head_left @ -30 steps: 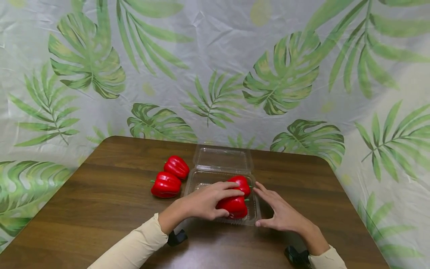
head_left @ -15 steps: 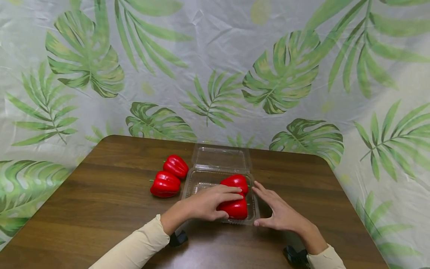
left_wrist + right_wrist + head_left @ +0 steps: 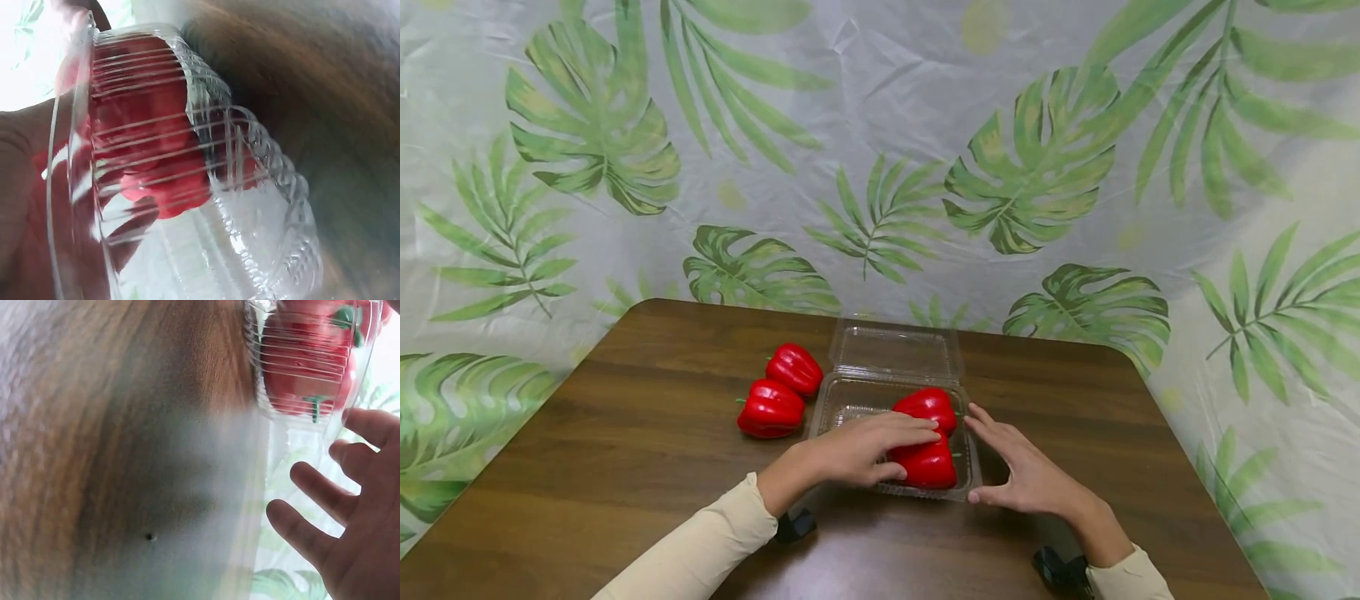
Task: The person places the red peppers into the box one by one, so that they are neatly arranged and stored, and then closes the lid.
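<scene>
Two red bell peppers lie side by side in the right half of a clear plastic clamshell box (image 3: 842, 396). My left hand (image 3: 861, 446) reaches over the box, its nearly straight fingers on the near pepper (image 3: 928, 467) and its thumb by that pepper's left side. Just behind sits the far pepper (image 3: 925, 404). Through the ribbed wall, the left wrist view shows red pepper flesh (image 3: 150, 119) and fingers inside the box. My right hand (image 3: 1030, 471) is spread at the box's right rim, holding nothing. Green stems (image 3: 314, 403) point toward it in the right wrist view.
Two more red bell peppers, a front one (image 3: 770, 408) and a back one (image 3: 794, 369), lie on the brown wooden table (image 3: 647, 417) left of the box. The box's lid (image 3: 897, 350) is folded back near the table's far edge. A leaf-patterned cloth (image 3: 880, 167) hangs behind.
The left hand has drawn slightly left, its thumb sliding back off the near pepper, so more of both boxed peppers shows. The right hand has hardly moved.
</scene>
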### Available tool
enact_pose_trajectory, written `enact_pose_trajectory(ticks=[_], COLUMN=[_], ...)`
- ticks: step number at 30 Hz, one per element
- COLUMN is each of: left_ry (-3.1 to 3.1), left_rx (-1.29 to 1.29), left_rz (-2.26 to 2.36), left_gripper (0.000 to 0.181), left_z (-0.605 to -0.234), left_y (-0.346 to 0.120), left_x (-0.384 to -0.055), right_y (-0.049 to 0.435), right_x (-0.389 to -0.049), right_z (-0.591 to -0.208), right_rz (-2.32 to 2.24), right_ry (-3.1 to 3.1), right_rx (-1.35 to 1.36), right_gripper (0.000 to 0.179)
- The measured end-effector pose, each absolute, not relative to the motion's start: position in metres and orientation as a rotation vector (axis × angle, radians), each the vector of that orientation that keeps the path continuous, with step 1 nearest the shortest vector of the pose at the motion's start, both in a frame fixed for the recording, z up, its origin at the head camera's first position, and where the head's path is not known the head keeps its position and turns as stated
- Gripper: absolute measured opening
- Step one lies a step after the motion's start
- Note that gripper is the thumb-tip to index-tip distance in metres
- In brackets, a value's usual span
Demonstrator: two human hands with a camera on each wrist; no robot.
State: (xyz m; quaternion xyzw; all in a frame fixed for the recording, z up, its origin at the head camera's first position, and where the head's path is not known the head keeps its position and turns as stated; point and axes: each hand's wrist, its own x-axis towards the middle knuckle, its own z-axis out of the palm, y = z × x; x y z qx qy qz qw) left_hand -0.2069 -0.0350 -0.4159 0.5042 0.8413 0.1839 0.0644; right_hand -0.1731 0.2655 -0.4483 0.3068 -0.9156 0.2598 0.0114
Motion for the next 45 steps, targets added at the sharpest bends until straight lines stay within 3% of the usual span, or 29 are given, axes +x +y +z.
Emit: enact_pose_trajectory(ticks=[15,36,45], left_ry=[2.613,2.670,2.751], left_rx=[1.629,1.616,1.506], left_rz=[0.247,0.441,0.524], left_gripper=[0.063,0.062,0.056], left_z=[-0.419,-0.421,-0.409], left_y=[-0.037,-0.037,-0.062], left_x=[-0.210,-0.208,-0.211], right_y=[0.267,0.267,0.266], right_x=[-0.173,-0.175,-0.175], right_z=[-0.448,-0.443,-0.444], right_rz=[0.860,0.800,0.793], right_ry=[-2.862,-2.881,-2.872], right_rx=[0.948,0.936,0.938], right_gripper=[0.094,0.092,0.092])
